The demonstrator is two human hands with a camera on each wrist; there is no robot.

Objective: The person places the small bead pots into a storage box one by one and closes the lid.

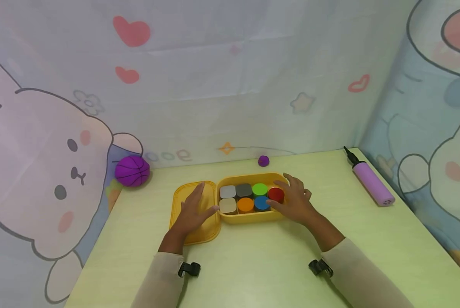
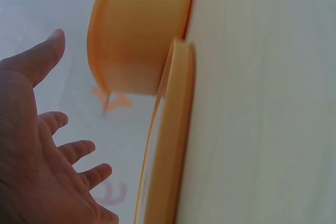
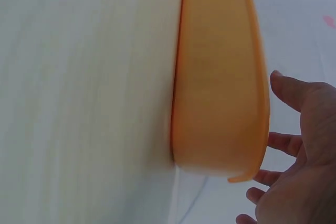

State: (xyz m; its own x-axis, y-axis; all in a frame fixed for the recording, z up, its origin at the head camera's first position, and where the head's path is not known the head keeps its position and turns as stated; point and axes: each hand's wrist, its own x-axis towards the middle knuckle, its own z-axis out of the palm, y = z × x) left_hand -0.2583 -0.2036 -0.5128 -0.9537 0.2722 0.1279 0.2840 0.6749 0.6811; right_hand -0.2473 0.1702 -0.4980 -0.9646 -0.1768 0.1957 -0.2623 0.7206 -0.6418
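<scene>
A yellow box (image 1: 249, 219) on the table holds several small tubs in two rows. Among them are a green tub (image 1: 259, 189), an orange tub (image 1: 246, 205), a blue tub (image 1: 262, 202) and a red tub (image 1: 276, 195). Flat to the box's left lies its yellow lid (image 1: 210, 233). My left hand (image 1: 191, 214) hovers over this lid, thumb pointing toward the box, fingers spread and holding nothing in the left wrist view. Over the box's right end is my right hand (image 1: 296, 201), thumb by the blue tub and fingers loosely bent above the red one, with nothing gripped.
A purple ball (image 1: 132, 171) sits at the table's back left. Behind the box is a small purple object (image 1: 263, 161). Toward the right edge lies a pink hand pump (image 1: 372, 183) with a black nozzle. A printed curtain (image 1: 222, 85) hangs along the back.
</scene>
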